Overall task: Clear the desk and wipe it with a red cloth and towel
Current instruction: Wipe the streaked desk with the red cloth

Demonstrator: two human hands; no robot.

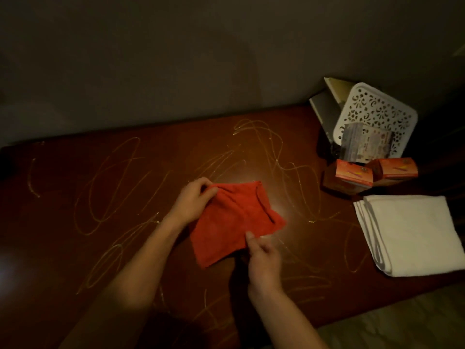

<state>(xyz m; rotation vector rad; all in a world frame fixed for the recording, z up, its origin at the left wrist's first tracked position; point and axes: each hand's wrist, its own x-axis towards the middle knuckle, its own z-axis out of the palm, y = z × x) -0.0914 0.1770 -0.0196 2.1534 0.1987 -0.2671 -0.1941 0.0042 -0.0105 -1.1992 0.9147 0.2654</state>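
Both hands hold the red cloth just above the middle of the table: the left hand pinches its far corner, the right hand pinches its near edge. Yellowish streaks loop across the surface. Risk — a loosely folded cloth may smear rather than lift them. The white towel lies well apart at right — a wide sweep could soil it.

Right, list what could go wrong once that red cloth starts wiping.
The yellowish squiggles cover most of the desk, so one folded red cloth may smear rather than lift them. Wide strokes to the right could soil the folded white towel or knock the orange boxes.
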